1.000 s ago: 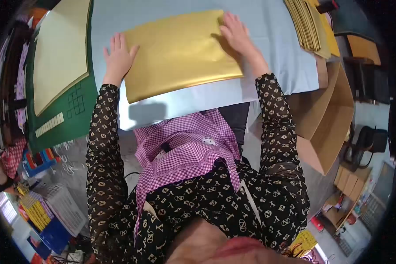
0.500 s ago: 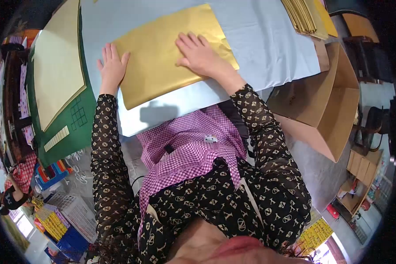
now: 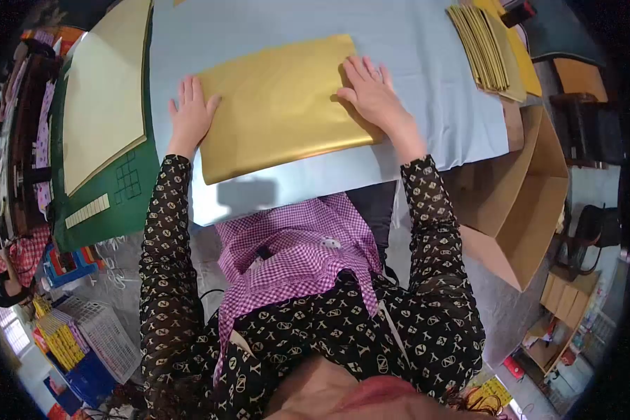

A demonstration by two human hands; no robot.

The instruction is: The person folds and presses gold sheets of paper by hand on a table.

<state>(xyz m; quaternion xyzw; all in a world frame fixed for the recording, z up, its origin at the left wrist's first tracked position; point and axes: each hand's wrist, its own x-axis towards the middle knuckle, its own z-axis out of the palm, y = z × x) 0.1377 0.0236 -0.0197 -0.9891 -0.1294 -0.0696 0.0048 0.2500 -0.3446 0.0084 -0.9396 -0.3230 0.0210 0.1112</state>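
Note:
A sheet of shiny gold paper [image 3: 276,112], apparently folded along its near edge, lies on the pale blue table covering [image 3: 420,91] in front of me. My left hand [image 3: 191,115] rests flat over the sheet's left edge, fingers apart. At the right edge my right hand [image 3: 376,98] lies flat with its fingers stretched forward, partly on the gold paper and partly on the covering. Neither hand grips anything. What is under the palms is hidden.
Cream sheets [image 3: 108,91] lie on a green cutting mat [image 3: 129,178] at left. A stack of folded gold pieces [image 3: 479,52] sits at the far right. Below the table's right edge stands an open cardboard box [image 3: 525,203]. At lower left are plastic crates [image 3: 94,336].
My right hand has slid right, from the upper part of the gold paper to its right edge. The wrinkled right end now looks flatter. My left hand stays at the left edge.

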